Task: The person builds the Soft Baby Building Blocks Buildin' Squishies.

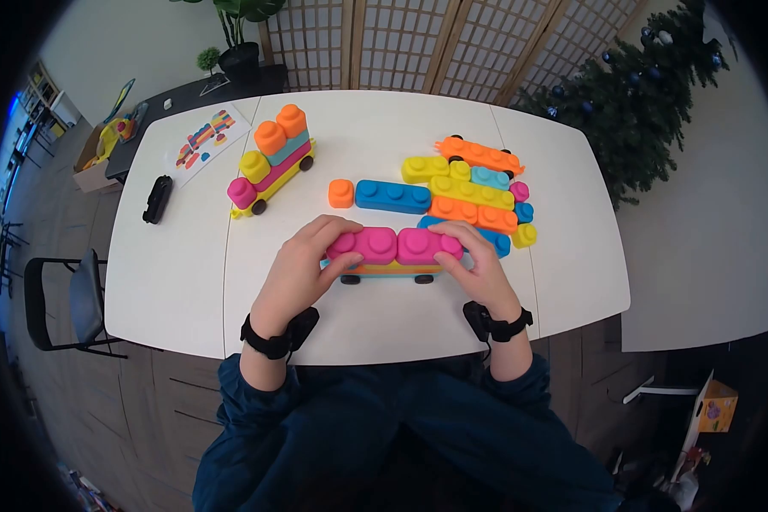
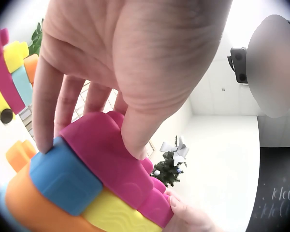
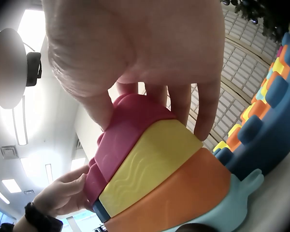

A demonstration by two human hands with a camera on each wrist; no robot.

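Observation:
Two pink blocks lie end to end on top of a wheeled block stack, the left one [image 1: 369,245] beside the right one [image 1: 419,247]. The left hand [image 1: 301,266] grips the left pink block [image 2: 104,154] by its end, thumb on the near side and fingers on the far side. On the right pink block [image 3: 130,130], the right hand [image 1: 480,271] has its thumb and fingers round the outer end. Beneath the pink layer are a blue block [image 2: 65,176], a yellow block [image 3: 152,159], an orange layer [image 3: 183,191] and a light blue wheeled base [image 3: 237,200].
Loose blocks lie just beyond the hands, including a long blue one [image 1: 392,196] and a yellow one [image 1: 472,193]. An orange wheeled base [image 1: 481,157] is behind them. At the back left stand a built wheeled stack [image 1: 279,169], a picture sheet [image 1: 198,152] and a black object [image 1: 157,200].

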